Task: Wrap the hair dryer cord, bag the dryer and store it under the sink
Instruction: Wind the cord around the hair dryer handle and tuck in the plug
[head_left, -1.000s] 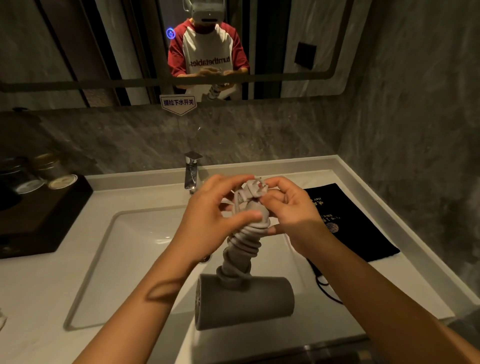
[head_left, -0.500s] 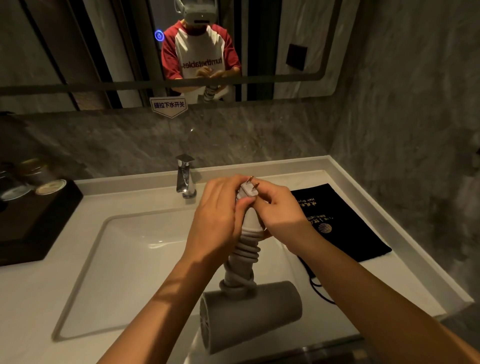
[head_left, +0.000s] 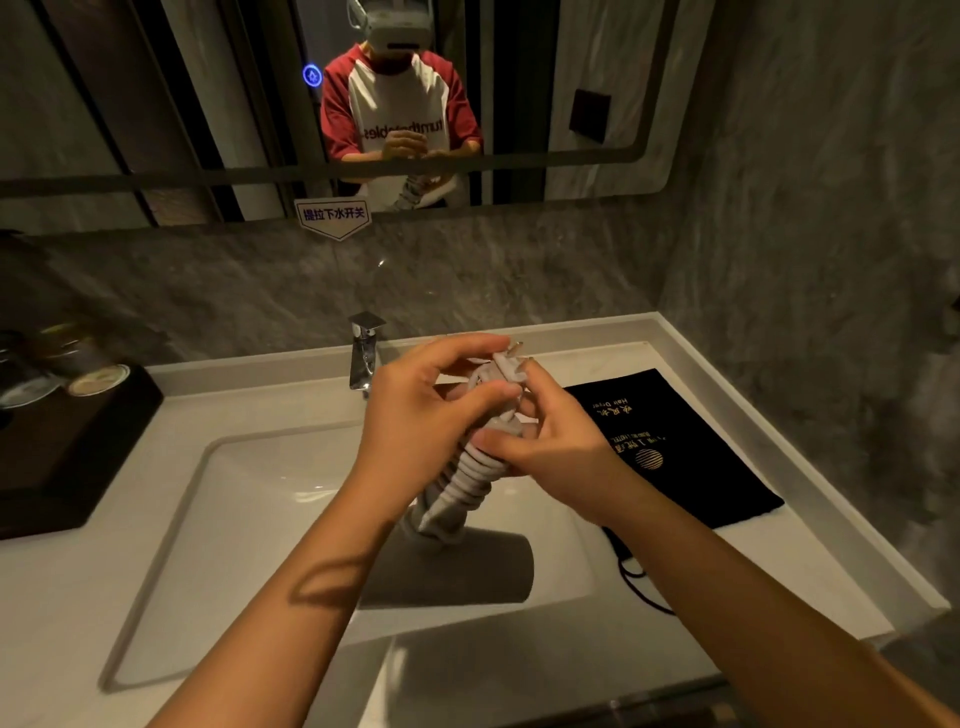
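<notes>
Head view, starting at the fingertips: what are they on?

— Both hands meet at the top of the handle. The left hand (head_left: 426, 415) has its fingers curled around the upper coils, thumb lying across the front, fingertips pinched on the plug (head_left: 506, 364), whose metal prongs stick out above the knuckles. The right hand (head_left: 550, 441) closes in from the other side, thumb pressed on the cord (head_left: 467, 478) just below the plug, the other fingers bent behind it.

— So neither hand is loose?

— No, both are clamped on the wound cord and plug end.

— And the dryer itself?

— The hair dryer (head_left: 452, 571) hangs upside down beneath the hands, handle up, grey barrel lying crosswise at the bottom, over the front right part of the sink (head_left: 249, 509). The pale cord spirals down the handle in tight turns to where it joins the barrel.

— Where is the bag?

— A black drawstring bag (head_left: 675, 447) with gold lettering lies flat on the white counter (head_left: 78, 597) to the right of the basin, its cord trailing toward the front edge. It is near the right forearm but not touching the dryer.

— Further out?

— A chrome faucet (head_left: 363, 353) stands behind the hands. A dark tray (head_left: 72, 447) with jars sits at the far left. The mirror (head_left: 208, 104) above reflects the person in a red-and-white shirt.
</notes>
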